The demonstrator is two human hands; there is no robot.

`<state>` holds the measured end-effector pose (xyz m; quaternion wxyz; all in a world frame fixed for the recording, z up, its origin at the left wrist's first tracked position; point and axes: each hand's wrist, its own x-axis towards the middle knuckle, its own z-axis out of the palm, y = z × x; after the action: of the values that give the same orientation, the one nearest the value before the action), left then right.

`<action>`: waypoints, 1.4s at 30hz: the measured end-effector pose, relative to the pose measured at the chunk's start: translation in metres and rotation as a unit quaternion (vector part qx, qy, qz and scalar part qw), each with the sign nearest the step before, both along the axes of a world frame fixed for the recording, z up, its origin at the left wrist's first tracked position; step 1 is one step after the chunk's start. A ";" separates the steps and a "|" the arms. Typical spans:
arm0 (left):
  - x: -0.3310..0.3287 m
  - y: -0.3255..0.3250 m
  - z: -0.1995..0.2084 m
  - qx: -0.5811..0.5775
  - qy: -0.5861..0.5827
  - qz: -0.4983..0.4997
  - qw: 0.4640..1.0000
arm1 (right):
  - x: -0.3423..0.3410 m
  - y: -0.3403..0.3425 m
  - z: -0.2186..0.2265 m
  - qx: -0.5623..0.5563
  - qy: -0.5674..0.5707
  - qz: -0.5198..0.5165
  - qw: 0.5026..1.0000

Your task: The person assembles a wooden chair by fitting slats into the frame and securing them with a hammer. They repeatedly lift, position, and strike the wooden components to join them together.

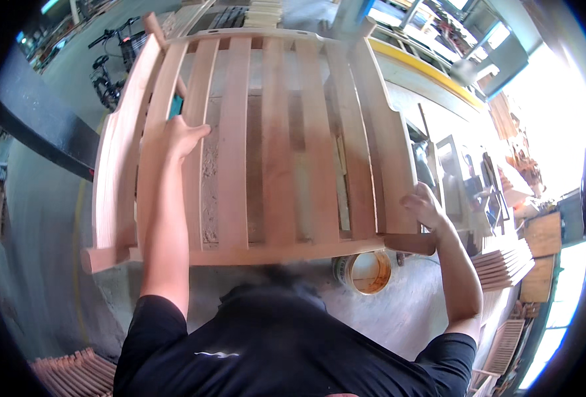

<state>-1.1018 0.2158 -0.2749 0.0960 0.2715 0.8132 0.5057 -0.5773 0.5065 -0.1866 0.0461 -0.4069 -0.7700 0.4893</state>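
While the left hand clasps a slat of the wooden frame, the right hand grips its side board.

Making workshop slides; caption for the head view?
A slatted wooden frame, left grip on its slats, right grip on a side board.

Just one head-worn fisheye, pretty close up, looking steeply down past the wearer's black shirt at the slatted wooden frame just beyond.
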 end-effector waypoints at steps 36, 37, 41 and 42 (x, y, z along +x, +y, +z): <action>0.403 -0.242 0.098 0.420 -0.100 0.002 0.902 | 0.184 -0.294 -0.162 0.115 0.417 -0.381 0.817; 0.428 -0.240 0.118 0.426 -0.079 0.027 0.901 | 0.203 -0.299 -0.159 0.095 0.429 -0.378 0.815; 0.509 -0.219 0.177 0.441 -0.022 0.041 0.897 | 0.274 -0.287 -0.117 0.056 0.571 -0.342 0.744; 0.527 -0.208 0.191 0.440 -0.010 0.024 0.897 | 0.295 -0.290 -0.105 0.038 0.572 -0.330 0.750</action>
<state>-0.5746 0.0075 -0.0843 -0.0380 0.2612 0.5128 0.8169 -0.2820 0.2162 -0.2912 0.6523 -0.2773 -0.4351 0.5553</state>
